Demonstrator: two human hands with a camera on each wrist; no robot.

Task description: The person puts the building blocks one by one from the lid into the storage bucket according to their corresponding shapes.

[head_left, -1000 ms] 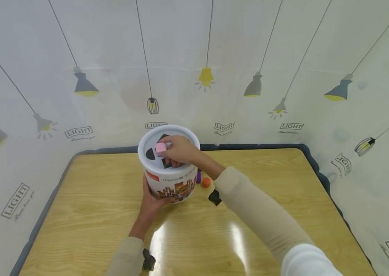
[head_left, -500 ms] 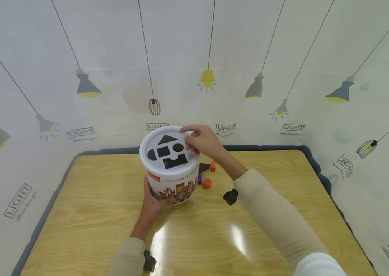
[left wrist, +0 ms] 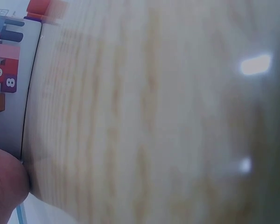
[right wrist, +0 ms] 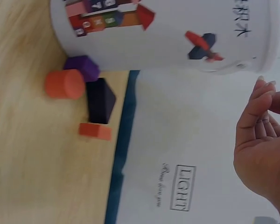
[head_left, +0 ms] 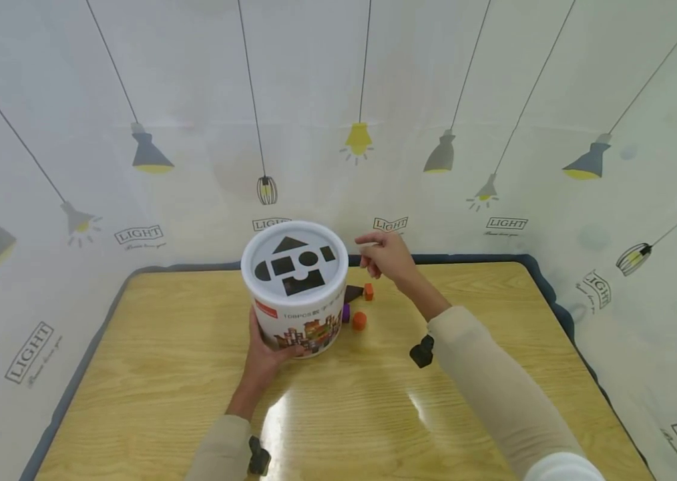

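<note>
A white toy-block bucket [head_left: 308, 321] stands on the table, printed with colourful block pictures. Its lid [head_left: 270, 288] has several dark shape cutouts, among them a triangle, a square and a circle. My left hand [head_left: 265, 364] grips the bucket's lower left side, thumb across the front. In the left wrist view, part of that hand [left wrist: 7, 184] lies against the bucket wall. My right hand [head_left: 389, 257] hovers just right of the lid, fingers loosely bent and holding nothing. The right wrist view also shows this hand [right wrist: 261, 140] beside the bucket's top rim.
Right of the bucket lie an orange cylinder [right wrist: 64, 84], a purple block [right wrist: 82, 68], a dark triangular block [right wrist: 101, 100] and a small orange-red block [right wrist: 95, 131]. A printed wall covering [head_left: 465, 220] rises behind the wooden table [head_left: 158, 374].
A second ago my right hand pinched a pink block over the lid. The block is now out of sight, and the hand has moved right, off the lid. My left hand keeps its grip.
</note>
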